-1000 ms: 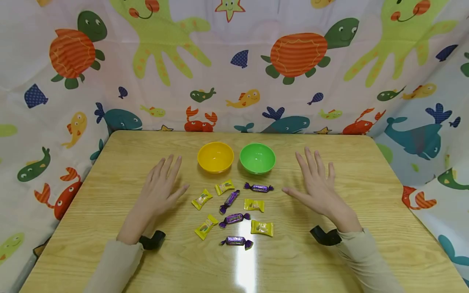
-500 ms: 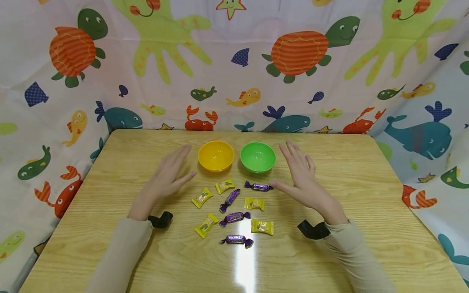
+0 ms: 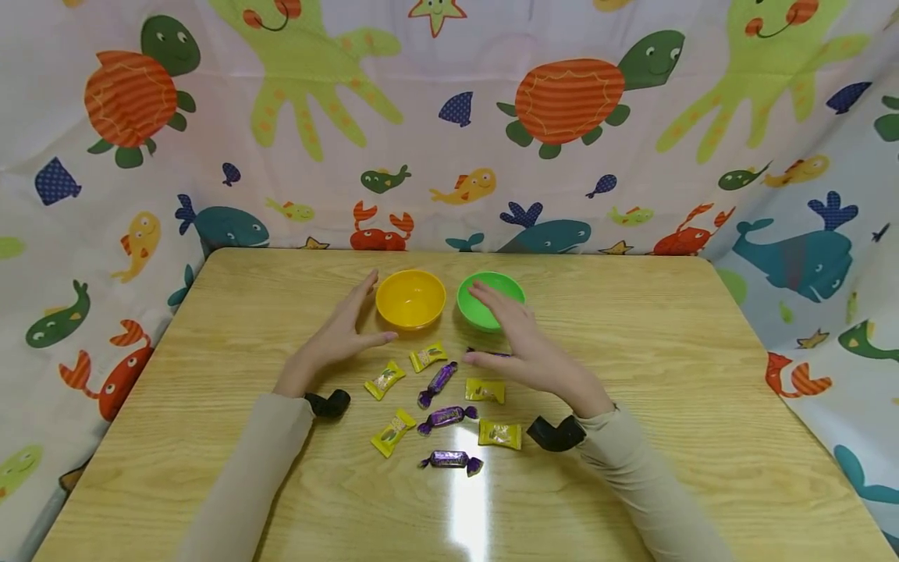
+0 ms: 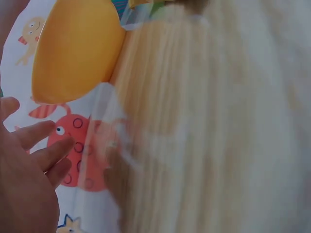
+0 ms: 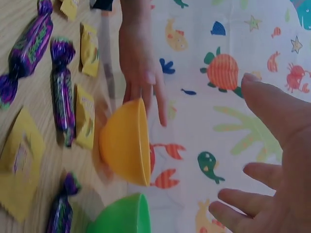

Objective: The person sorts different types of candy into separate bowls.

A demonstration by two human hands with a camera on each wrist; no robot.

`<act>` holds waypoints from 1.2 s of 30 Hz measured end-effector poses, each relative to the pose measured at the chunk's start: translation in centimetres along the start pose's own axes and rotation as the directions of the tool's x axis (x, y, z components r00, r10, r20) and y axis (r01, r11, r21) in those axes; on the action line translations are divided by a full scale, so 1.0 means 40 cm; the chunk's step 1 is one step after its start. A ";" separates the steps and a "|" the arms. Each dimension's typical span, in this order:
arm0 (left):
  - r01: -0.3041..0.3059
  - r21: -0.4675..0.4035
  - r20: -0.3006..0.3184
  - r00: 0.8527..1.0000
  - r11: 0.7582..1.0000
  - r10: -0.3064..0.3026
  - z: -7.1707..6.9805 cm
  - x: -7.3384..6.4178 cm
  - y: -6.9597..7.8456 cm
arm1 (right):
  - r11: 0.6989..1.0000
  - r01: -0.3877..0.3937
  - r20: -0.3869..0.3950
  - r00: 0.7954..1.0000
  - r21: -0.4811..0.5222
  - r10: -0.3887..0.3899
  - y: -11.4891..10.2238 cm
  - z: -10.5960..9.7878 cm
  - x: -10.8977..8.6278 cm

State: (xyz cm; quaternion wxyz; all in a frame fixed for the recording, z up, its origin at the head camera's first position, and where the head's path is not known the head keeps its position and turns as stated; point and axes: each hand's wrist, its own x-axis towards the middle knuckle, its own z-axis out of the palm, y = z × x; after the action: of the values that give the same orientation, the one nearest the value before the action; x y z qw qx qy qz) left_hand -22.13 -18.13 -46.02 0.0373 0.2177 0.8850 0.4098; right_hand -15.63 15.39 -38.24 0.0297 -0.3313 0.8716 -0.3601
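My left hand (image 3: 335,334) is beside the left side of the yellow bowl (image 3: 410,300), thumb and fingers spread apart around nothing. In the left wrist view its fingers (image 4: 41,141) are loosely extended below the bowl. Over the near part of the green bowl (image 3: 485,316) reaches my right hand (image 3: 534,355), fingers extended and holding nothing. It partly covers one purple-wrapped candy (image 3: 492,353). Toward me lie several more twist-wrapped purple candies (image 3: 447,417) and yellow-wrapped candies (image 3: 500,434), loose on the table.
The wooden table (image 3: 667,375) reaches back to a sea-animal printed curtain (image 3: 449,133), which also hangs at both sides. Black wrist-worn pieces (image 3: 556,433) stick out at the cuffs of both beige sleeves (image 3: 246,476). Light glares on the tabletop near the front.
Both hands have moved inward. The left has come up to the yellow bowl, and the right has shifted left over the green bowl and the purple candy. Bowls and candies stay in place.
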 end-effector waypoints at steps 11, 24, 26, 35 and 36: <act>-0.077 -0.354 -0.039 0.997 0.932 0.068 0.028 0.043 -0.041 | 0.986 0.139 0.208 0.966 0.092 -0.155 -0.035 0.106 0.106; -0.011 -0.318 0.018 1.000 0.948 0.017 0.018 0.025 0.027 | 0.964 0.261 0.386 0.896 -0.060 -0.219 -0.036 0.225 0.182; 0.002 -0.313 0.006 1.000 0.950 0.000 0.028 0.028 0.008 | 0.966 0.242 0.400 0.897 -0.087 -0.188 -0.041 0.234 0.182; -0.023 -0.289 -0.069 0.998 0.957 0.004 0.056 0.036 -0.034 | 0.946 0.255 0.371 0.913 -0.199 -0.169 -0.051 0.257 0.173; -0.026 -0.284 -0.075 0.997 0.958 0.004 0.056 0.036 -0.033 | 0.943 0.260 0.363 0.916 -0.208 -0.173 -0.053 0.260 0.173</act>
State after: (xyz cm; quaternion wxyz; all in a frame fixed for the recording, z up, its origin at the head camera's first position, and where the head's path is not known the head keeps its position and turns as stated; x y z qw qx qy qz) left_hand -23.35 -16.69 -48.33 0.0327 0.2016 0.8159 0.5409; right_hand -16.82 3.84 -43.26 0.0971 -0.4846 0.8494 -0.1850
